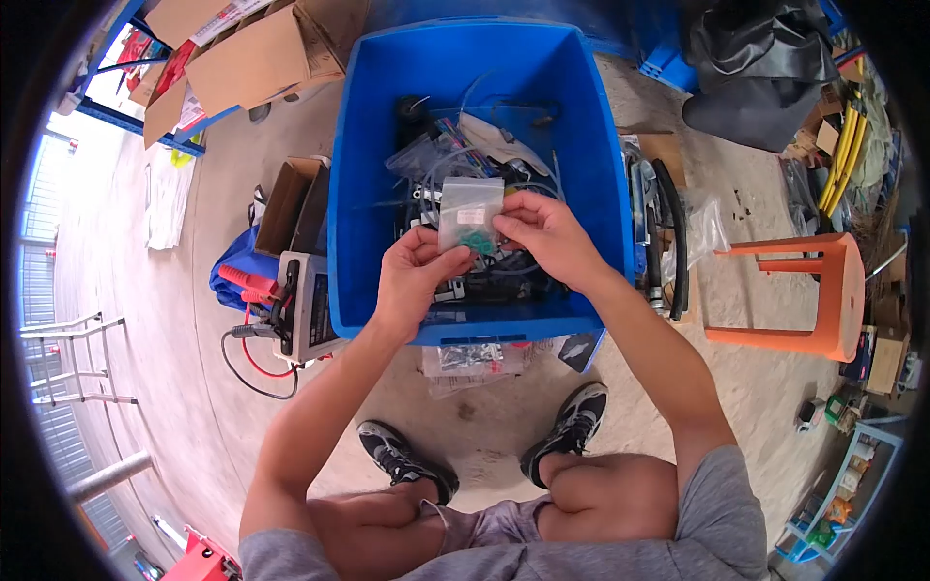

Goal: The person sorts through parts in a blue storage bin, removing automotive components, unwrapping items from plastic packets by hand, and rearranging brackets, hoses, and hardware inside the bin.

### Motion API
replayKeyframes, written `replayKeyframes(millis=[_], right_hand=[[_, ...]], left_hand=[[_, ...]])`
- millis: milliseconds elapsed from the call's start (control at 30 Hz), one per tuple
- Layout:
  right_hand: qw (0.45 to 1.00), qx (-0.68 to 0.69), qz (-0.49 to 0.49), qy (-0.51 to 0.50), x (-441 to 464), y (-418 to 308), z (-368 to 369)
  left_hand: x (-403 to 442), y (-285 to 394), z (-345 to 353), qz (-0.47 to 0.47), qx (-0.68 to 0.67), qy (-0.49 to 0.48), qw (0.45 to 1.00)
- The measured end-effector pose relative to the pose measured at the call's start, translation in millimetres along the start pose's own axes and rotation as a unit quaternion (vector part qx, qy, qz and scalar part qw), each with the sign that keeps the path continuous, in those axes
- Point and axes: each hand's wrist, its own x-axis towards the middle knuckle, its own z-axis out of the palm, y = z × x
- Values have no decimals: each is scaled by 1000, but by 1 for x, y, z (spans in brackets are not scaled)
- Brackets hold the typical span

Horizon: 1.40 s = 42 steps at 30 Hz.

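Observation:
A small clear plastic bag (pixel 472 205) with a white label and green pieces at its bottom is held up over a large blue bin (pixel 344 184). My left hand (pixel 418 276) pinches the bag's lower left corner between thumb and fingers. At the bag's right side, my right hand (pixel 549 235) grips the edge the same way. Beneath both hands, the bin holds a jumble of clear tubing, plastic bags, cables and dark parts, partly hidden by the hands and bag.
Left of the bin stand a battery charger (pixel 312 305) with red and black clamps and an open cardboard box (pixel 291 205). An orange stool (pixel 841 295) lies to the right, past black hoses (pixel 670 228). Flat plastic packets (pixel 472 358) lie before the bin.

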Motion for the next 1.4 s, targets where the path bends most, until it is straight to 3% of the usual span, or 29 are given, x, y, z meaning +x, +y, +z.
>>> replayKeyframes(millis=[467,600,800,867,1067,1233,1333,1400], right_hand=[[1000,13,9,8,-3,10,1],[997,38,67,-22,0,14,7],[999,27,15,-35,0,23,7],[999,-21,-33,-27,1,28,7],[994,-90,-55,-18,-2,27,8],[983,-149,-109,4,-24,-14,-1],[968,-123,-205,74,-32,-28,-41],[970,-1,-206,126,-49,-53,-87]], left_hand=[[-2,4,6,-3,35,16,999],[-3,2,2,-9,46,9,999],[-5,6,2,-13,54,14,998],[-1,3,5,-17,63,12,998],[0,-1,0,-14,76,2,997],[-4,-1,6,25,89,1,996],[-5,-3,3,49,141,-30,988],[-7,1,4,39,165,-19,985]])
